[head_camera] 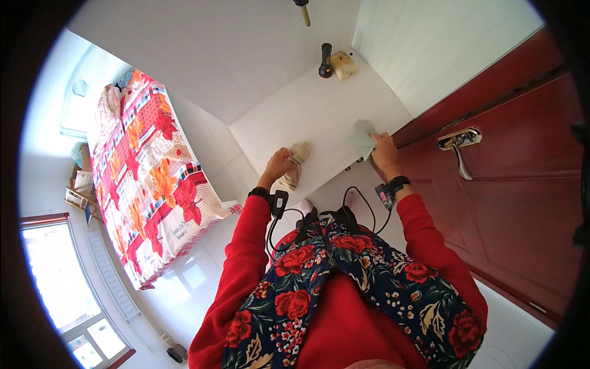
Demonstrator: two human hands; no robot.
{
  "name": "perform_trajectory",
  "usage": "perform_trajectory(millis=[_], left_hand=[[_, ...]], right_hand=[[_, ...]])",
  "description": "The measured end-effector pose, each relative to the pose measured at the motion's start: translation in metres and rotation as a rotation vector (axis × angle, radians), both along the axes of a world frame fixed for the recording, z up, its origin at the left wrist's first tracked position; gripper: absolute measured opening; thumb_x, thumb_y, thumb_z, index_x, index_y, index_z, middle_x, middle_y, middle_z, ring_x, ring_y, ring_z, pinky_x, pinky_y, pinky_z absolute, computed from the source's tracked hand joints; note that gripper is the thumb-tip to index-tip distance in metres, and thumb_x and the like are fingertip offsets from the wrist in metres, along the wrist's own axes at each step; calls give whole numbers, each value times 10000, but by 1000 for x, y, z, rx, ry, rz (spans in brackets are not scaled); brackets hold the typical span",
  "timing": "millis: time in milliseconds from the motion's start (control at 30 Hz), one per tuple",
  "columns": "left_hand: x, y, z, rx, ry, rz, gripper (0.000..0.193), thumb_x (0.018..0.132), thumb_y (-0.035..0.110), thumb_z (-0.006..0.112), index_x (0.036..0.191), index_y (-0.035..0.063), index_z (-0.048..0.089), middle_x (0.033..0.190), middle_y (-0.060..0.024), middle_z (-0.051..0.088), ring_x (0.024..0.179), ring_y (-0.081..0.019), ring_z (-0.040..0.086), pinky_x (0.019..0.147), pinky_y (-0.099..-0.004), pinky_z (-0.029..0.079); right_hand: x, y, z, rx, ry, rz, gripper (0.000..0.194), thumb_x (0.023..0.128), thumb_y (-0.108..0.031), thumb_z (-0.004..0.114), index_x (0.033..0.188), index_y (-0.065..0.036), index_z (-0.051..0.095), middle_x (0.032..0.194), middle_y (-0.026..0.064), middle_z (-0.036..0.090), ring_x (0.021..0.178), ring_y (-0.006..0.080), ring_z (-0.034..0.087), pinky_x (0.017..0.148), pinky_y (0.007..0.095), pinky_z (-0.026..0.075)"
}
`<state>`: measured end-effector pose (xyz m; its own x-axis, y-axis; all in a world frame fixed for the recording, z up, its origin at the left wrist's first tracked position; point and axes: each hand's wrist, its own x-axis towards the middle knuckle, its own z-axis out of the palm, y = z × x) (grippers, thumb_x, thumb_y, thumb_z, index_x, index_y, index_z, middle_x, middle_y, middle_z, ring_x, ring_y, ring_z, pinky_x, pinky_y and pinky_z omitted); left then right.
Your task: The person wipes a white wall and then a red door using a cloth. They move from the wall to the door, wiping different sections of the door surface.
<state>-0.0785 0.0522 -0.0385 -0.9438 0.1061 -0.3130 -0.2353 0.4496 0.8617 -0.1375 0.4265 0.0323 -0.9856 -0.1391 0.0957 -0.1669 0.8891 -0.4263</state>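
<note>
In my left hand is a crumpled beige cloth, resting near the front left part of a white panel surface. My right hand grips a thin, pale grey-green cloth at the panel's front right edge, close to the red door. That cloth is somewhat blurred. Farther back on the panel stands a black flashlight, touching or almost touching a yellowish sponge. Both hands are apart from these two.
White walls bound the surface at the back and right. A dark red door with a metal lever handle stands at the right. A bed with a flowered cover lies left. Cables hang from both wrist devices. A dark tool with a brass-coloured tip shows at top.
</note>
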Motion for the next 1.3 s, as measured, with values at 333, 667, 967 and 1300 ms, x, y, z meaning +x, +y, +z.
perform_trajectory(millis=[333, 667, 967, 1300], left_hand=[[0, -2, 13, 192, -37, -21, 320, 731, 63, 707, 1009, 54, 550, 921, -13, 582, 907, -147, 544, 824, -310, 463], [10, -22, 18, -98, -16, -42, 401, 697, 75, 702, 1078, 69, 575, 1007, -85, 629, 953, -216, 581, 809, -357, 489], [65, -65, 23, 41, -74, 184, 368, 691, 53, 695, 1037, 69, 569, 954, -77, 605, 880, -194, 568, 731, -343, 489], [97, -78, 28, 45, -77, 294, 331, 691, 16, 668, 1002, 56, 561, 890, -72, 588, 810, -179, 567, 672, -327, 474]], right_hand=[[68, -88, 5, 30, -116, 659, 264, 693, -73, 631, 925, -169, 714, 936, 104, 554, 958, 323, 542, 749, 440, 460], [73, -72, -12, -110, -68, 641, 298, 671, -10, 600, 896, -174, 707, 942, 70, 587, 972, 310, 544, 762, 424, 428], [4, -12, -2, 197, 72, 224, 267, 696, 5, 626, 853, -190, 718, 866, 97, 567, 895, 328, 557, 747, 450, 440], [78, -152, 0, 114, -119, 1050, 288, 691, -14, 609, 896, -186, 714, 885, 95, 553, 953, 314, 541, 789, 419, 448]])
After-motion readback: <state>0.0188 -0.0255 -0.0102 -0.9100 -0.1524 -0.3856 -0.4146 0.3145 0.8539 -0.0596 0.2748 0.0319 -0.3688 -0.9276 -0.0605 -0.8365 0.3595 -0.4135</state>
